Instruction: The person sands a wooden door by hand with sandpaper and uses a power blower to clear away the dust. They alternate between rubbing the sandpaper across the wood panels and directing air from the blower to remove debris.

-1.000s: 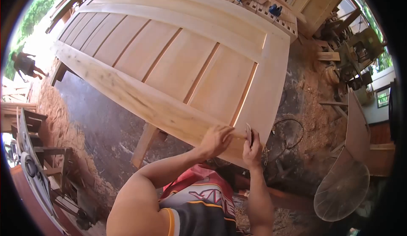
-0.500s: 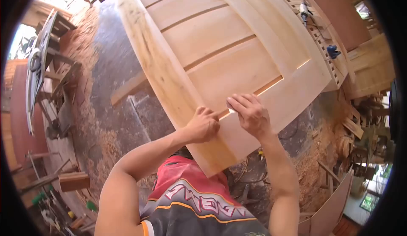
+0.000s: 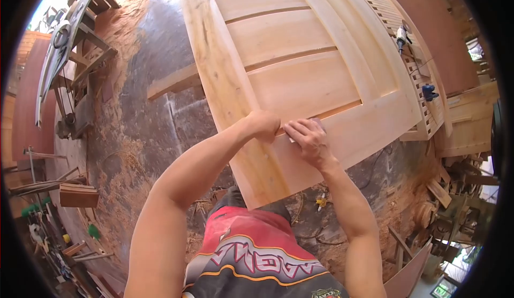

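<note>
A large pale wooden door (image 3: 300, 84) lies flat on supports in front of me. Both my hands rest on its near corner, where a recessed panel meets the end rail. My left hand (image 3: 263, 124) is a closed fist pressed on the door's long side stile; nothing shows in it. Just to its right, my right hand (image 3: 304, 137) presses a small flat grey piece (image 3: 317, 121) into the groove along the panel's edge. Only a corner of the piece shows past my fingertips.
A slatted wooden panel (image 3: 417, 84) beside the door carries a power tool (image 3: 400, 35) and a blue tool (image 3: 428, 91). A wooden support (image 3: 174, 81) sticks out under the door. A saw table (image 3: 64, 30) stands at left. Sawdust, scraps and cables cover the floor.
My view has swung over the door's near corner. Both hands have moved from the door's outer edge up to the groove by the panel and now sit closer together.
</note>
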`<action>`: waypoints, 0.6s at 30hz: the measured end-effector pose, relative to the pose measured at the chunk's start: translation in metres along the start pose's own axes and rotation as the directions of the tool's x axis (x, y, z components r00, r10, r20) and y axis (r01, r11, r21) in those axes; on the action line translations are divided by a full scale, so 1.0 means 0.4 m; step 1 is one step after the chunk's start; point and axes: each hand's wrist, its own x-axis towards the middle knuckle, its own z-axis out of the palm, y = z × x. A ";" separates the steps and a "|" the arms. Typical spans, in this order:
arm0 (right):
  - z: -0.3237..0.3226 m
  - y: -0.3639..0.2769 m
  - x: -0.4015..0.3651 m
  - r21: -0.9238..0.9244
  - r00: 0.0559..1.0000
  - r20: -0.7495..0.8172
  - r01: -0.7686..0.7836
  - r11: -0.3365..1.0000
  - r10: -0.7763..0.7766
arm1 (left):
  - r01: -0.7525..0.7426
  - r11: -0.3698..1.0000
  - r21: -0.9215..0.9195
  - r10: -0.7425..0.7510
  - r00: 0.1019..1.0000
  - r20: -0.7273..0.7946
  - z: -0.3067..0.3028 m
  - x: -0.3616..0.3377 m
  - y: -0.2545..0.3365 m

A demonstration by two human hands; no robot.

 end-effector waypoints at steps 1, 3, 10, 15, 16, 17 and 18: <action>0.002 -0.005 0.001 0.009 0.999 -0.030 -0.015 1.000 0.015 | -0.003 1.000 0.006 0.002 1.000 0.021 0.003 0.007 -0.003; 0.001 -0.011 0.017 0.027 0.995 -0.093 -0.045 0.999 0.047 | -0.042 0.998 -0.041 0.045 0.995 0.088 -0.003 0.024 -0.015; 0.029 -0.012 0.020 -0.026 0.996 -0.072 -0.056 0.998 0.054 | -0.174 0.904 -0.391 0.279 0.933 0.229 -0.055 -0.023 -0.045; 0.046 -0.092 0.031 -0.026 0.998 0.002 0.057 0.998 -0.057 | -0.195 0.819 -0.540 -0.041 0.919 -0.393 -0.060 -0.025 -0.202; 0.029 -0.101 0.025 0.005 0.996 0.052 0.070 0.998 -0.070 | -0.143 0.877 -0.458 -0.164 0.808 -0.566 -0.052 -0.016 -0.207; 0.000 -0.106 0.017 0.035 0.991 0.105 0.084 0.996 -0.087 | -0.066 0.919 -0.389 -0.258 0.645 -0.719 -0.042 -0.006 -0.211; -0.026 -0.108 0.023 0.065 0.982 0.156 0.100 0.993 -0.109 | 0.022 0.946 -0.323 -0.271 0.603 -0.750 -0.022 0.004 -0.197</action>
